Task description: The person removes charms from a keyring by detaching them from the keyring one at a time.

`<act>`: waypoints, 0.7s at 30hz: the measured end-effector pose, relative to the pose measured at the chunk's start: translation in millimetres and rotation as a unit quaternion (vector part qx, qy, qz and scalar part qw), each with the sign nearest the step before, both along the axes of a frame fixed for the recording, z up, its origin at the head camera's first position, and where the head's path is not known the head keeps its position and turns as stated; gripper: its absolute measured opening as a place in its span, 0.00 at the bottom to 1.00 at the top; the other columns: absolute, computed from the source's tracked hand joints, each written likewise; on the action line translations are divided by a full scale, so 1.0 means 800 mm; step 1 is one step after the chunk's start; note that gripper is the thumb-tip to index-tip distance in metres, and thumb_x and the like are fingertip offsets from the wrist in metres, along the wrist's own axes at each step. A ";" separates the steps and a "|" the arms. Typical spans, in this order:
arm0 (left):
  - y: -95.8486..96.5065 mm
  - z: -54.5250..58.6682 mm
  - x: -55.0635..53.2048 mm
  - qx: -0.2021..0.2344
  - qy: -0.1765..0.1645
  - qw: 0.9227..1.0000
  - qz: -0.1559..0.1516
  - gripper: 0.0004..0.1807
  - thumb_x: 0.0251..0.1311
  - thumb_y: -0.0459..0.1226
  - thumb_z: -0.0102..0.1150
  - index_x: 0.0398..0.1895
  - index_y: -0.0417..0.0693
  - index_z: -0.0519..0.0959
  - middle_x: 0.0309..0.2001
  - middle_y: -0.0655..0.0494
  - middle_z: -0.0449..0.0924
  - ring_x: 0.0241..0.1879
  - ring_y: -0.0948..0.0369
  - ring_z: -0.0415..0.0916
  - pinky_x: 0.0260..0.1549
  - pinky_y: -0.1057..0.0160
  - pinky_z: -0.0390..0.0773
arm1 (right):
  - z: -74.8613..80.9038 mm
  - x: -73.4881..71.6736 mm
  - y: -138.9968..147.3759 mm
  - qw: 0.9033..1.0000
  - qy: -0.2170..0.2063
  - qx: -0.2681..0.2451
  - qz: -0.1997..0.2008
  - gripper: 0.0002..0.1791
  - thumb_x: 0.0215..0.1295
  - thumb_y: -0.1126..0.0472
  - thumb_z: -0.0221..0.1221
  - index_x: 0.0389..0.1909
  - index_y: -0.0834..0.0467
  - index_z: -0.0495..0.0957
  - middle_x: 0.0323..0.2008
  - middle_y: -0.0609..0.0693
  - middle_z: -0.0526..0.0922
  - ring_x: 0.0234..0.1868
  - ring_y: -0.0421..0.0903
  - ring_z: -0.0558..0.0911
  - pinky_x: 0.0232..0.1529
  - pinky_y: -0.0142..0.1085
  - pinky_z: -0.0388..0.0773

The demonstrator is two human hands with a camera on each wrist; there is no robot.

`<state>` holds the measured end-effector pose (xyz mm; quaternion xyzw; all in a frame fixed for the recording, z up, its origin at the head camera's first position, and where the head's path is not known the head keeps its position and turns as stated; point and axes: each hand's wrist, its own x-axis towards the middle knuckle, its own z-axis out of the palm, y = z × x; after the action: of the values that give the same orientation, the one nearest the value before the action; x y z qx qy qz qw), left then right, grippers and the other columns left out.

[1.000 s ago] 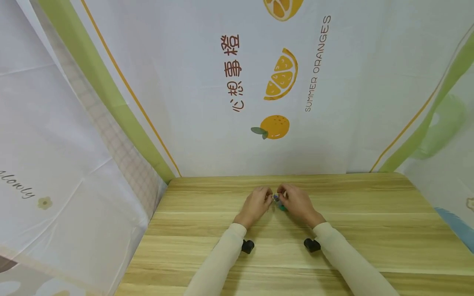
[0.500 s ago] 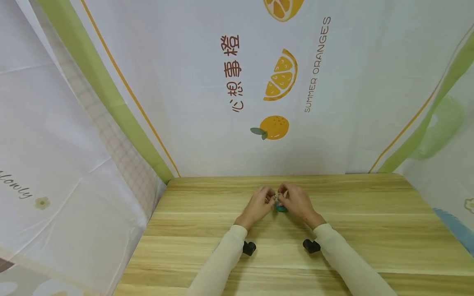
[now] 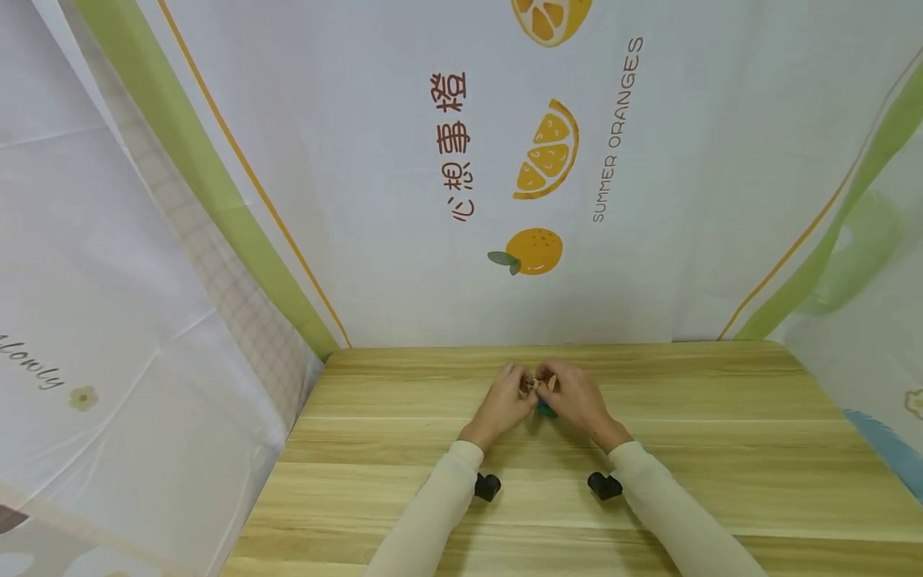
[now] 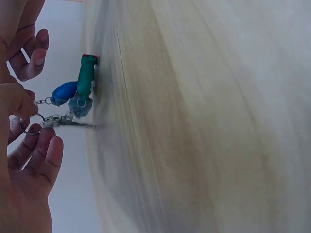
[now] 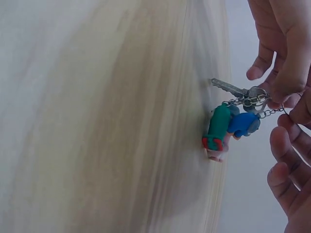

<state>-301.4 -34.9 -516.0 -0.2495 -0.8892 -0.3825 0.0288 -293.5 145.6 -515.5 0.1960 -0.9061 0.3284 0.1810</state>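
In the head view my left hand (image 3: 502, 405) and right hand (image 3: 575, 398) meet over the back of the table, fingertips close together. Both pinch parts of a keychain. A metal key (image 5: 227, 88) hangs by my left fingers, beside a thin metal ring (image 4: 31, 131). My right fingers pinch the ring end of a short chain that bears a blue figure charm (image 5: 244, 124). Next to it dangles a green figure charm (image 5: 219, 124) with red ends, close to the table surface. A greyish part (image 4: 80, 106) shows beneath the charms. My fingers partly hide the ring.
The wood-grain table (image 3: 404, 497) ends at a white printed cloth (image 3: 389, 264) behind the hands. Cloth hangs along both sides too. Black wrist cameras (image 3: 488, 486) sit at the inner side of each wrist.
My right hand has shifted slightly left, and the fingertips of both hands have closed in on each other. The green charm has swung a little left and toward me.
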 end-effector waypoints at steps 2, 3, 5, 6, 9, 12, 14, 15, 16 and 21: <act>0.000 0.001 0.002 -0.003 0.004 1.000 0.002 0.07 0.71 0.32 0.60 0.50 0.44 0.78 0.48 0.52 0.77 0.45 0.61 0.76 0.44 0.68 0.81 | -0.001 0.000 -0.001 1.000 0.009 0.001 0.001 0.07 0.65 0.67 0.68 0.40 0.54 0.83 0.37 0.50 0.89 0.27 0.38 0.79 0.28 0.32 0.75; 0.000 0.001 0.002 -0.003 0.006 1.000 0.002 0.08 0.72 0.32 0.59 0.51 0.44 0.79 0.49 0.51 0.78 0.46 0.61 0.76 0.45 0.67 0.81 | -0.001 0.001 -0.001 1.000 0.012 0.001 0.001 0.06 0.65 0.68 0.68 0.40 0.55 0.83 0.37 0.50 0.89 0.27 0.38 0.79 0.27 0.31 0.75; -0.001 0.001 0.003 -0.001 0.009 1.000 0.004 0.10 0.73 0.32 0.58 0.53 0.44 0.80 0.50 0.52 0.80 0.47 0.61 0.77 0.45 0.67 0.81 | -0.002 0.001 -0.002 1.000 0.013 0.002 -0.001 0.06 0.65 0.68 0.67 0.39 0.54 0.83 0.36 0.49 0.89 0.26 0.38 0.79 0.27 0.31 0.75; -0.002 0.001 0.003 0.001 0.011 1.000 0.006 0.09 0.74 0.32 0.57 0.53 0.44 0.81 0.49 0.52 0.81 0.47 0.61 0.78 0.45 0.67 0.81 | -0.002 0.001 -0.002 1.000 0.010 0.001 -0.003 0.06 0.65 0.67 0.67 0.39 0.54 0.82 0.36 0.49 0.88 0.26 0.37 0.78 0.26 0.31 0.74; -0.005 0.001 0.003 0.008 0.017 1.000 0.011 0.08 0.77 0.33 0.57 0.53 0.43 0.82 0.48 0.52 0.84 0.46 0.60 0.81 0.44 0.68 0.82 | 0.000 0.002 -0.001 1.000 -0.003 -0.006 -0.007 0.05 0.66 0.67 0.65 0.39 0.54 0.82 0.36 0.49 0.88 0.26 0.37 0.77 0.26 0.31 0.74; -0.008 0.002 0.003 0.008 0.035 0.999 0.018 0.08 0.79 0.36 0.58 0.51 0.44 0.84 0.48 0.52 0.86 0.47 0.60 0.84 0.43 0.68 0.84 | 0.002 0.001 0.000 1.000 -0.012 -0.014 -0.010 0.05 0.67 0.66 0.64 0.40 0.54 0.83 0.36 0.49 0.88 0.26 0.36 0.77 0.26 0.32 0.75; -0.010 0.003 0.003 0.005 0.051 0.998 0.022 0.08 0.79 0.37 0.59 0.51 0.45 0.85 0.48 0.53 0.87 0.48 0.59 0.85 0.45 0.66 0.85 | 0.003 0.001 0.002 1.000 -0.013 -0.015 -0.012 0.04 0.67 0.66 0.64 0.40 0.55 0.83 0.36 0.49 0.88 0.27 0.36 0.78 0.27 0.32 0.75; -0.011 0.003 0.002 0.003 0.059 0.998 0.023 0.08 0.79 0.37 0.59 0.51 0.45 0.85 0.49 0.53 0.87 0.49 0.58 0.85 0.47 0.65 0.86 | 0.003 0.000 0.002 1.000 -0.014 -0.015 -0.011 0.04 0.68 0.66 0.64 0.41 0.55 0.83 0.36 0.49 0.88 0.27 0.36 0.78 0.28 0.32 0.75; -0.011 0.002 0.002 0.001 0.066 0.997 0.025 0.08 0.79 0.37 0.59 0.51 0.45 0.86 0.49 0.53 0.87 0.50 0.58 0.85 0.49 0.63 0.86 | 0.003 0.000 0.002 1.000 -0.014 -0.015 -0.011 0.04 0.68 0.66 0.64 0.41 0.55 0.83 0.36 0.49 0.88 0.27 0.36 0.78 0.28 0.32 0.75; -0.012 0.002 0.001 -0.007 0.086 0.996 0.033 0.09 0.79 0.38 0.60 0.50 0.46 0.86 0.49 0.53 0.87 0.53 0.56 0.84 0.55 0.58 0.85 | 0.003 -0.001 0.002 1.000 -0.014 -0.013 -0.013 0.02 0.72 0.63 0.64 0.41 0.55 0.84 0.37 0.49 0.89 0.26 0.35 0.77 0.27 0.32 0.75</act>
<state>-300.2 -44.7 -514.1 -0.2518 -0.8940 -0.3520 0.1159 -294.3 147.5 -513.3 0.1769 -0.9066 0.3408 0.1752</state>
